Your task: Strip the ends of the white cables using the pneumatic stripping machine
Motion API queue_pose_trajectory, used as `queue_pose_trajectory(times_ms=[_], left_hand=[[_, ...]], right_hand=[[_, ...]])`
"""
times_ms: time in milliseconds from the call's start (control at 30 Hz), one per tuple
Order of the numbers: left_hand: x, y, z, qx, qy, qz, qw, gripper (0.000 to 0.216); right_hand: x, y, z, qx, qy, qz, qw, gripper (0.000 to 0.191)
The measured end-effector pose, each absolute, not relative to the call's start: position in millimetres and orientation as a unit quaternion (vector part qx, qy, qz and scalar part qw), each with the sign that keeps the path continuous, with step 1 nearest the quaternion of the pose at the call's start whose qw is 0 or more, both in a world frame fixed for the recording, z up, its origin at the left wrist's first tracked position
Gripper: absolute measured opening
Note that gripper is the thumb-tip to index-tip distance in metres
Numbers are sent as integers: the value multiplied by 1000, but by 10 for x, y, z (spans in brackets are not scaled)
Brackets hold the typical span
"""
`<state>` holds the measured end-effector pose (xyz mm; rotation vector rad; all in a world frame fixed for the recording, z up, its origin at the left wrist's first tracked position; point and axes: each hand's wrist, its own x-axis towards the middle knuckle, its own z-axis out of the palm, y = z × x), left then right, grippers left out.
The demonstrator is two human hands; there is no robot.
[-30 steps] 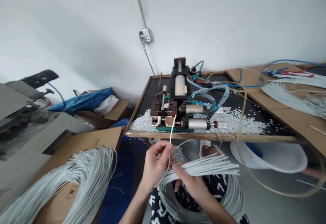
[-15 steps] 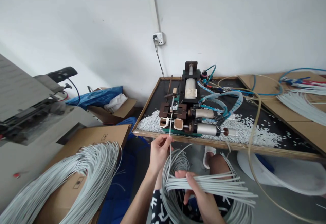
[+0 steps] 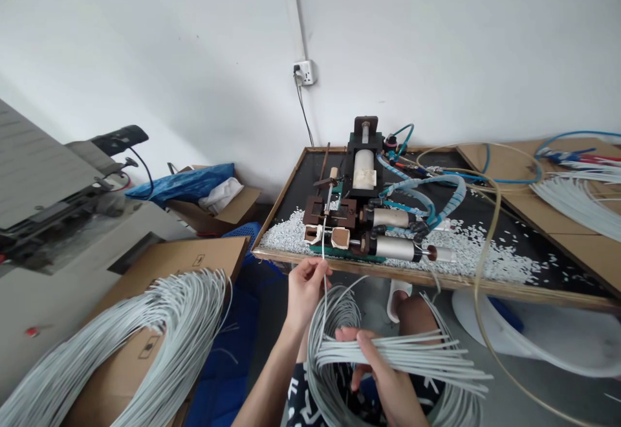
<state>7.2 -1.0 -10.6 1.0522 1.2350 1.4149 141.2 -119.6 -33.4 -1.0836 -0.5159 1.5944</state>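
Note:
Between thumb and fingers, my left hand point(image 3: 306, 283) pinches a single white cable point(image 3: 324, 246). Its upper end reaches into the jaws of a pneumatic wire-stripping machine point(image 3: 339, 217). Lower down, my right hand point(image 3: 376, 359) is wrapped around a bundle of grey-white cables point(image 3: 427, 354), whose cut ends fan out to the right. That bundle curves into a large coil point(image 3: 315, 375) over my lap. White scraps of insulation point(image 3: 286, 236) lie around the machine.
The machine stands on a dark wood-edged table point(image 3: 291, 258). At left, a second cable coil point(image 3: 165, 310) rests on cardboard point(image 3: 228, 252) beside a grey machine point(image 3: 53, 233). More cables point(image 3: 577, 197) lie at right. A yellowish hose point(image 3: 480, 272) hangs over the table edge near a white tub point(image 3: 563, 343).
Hardly anything differs. The view has shifted very slightly, and both hands keep their hold on the cables in nearly the same positions.

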Motion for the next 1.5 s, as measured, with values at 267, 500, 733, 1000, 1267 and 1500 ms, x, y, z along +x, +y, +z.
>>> queue_pose_trajectory(times_ms=[267, 500, 733, 1000, 1267, 1500], left_hand=[[76, -8, -65, 418, 500, 584, 484, 36], [96, -46, 3, 416, 484, 567, 520, 39], [55, -199, 171, 465, 504, 558, 467, 37], [15, -233, 60, 474, 517, 558, 444, 32], [-23, -331, 47, 492, 524, 566, 404, 25], [-103, -429, 200, 769, 433, 347, 317, 27]], right_hand=[[1411, -1197, -283, -451, -201, 672, 552, 45], [1417, -1203, -300, -453, -228, 667, 545, 44], [1494, -1160, -314, -425, -293, 683, 516, 44], [1512, -1113, -282, -406, -308, 691, 513, 33], [1531, -1097, -241, -406, -313, 698, 500, 34], [1543, -1047, -165, -391, -341, 700, 491, 35]])
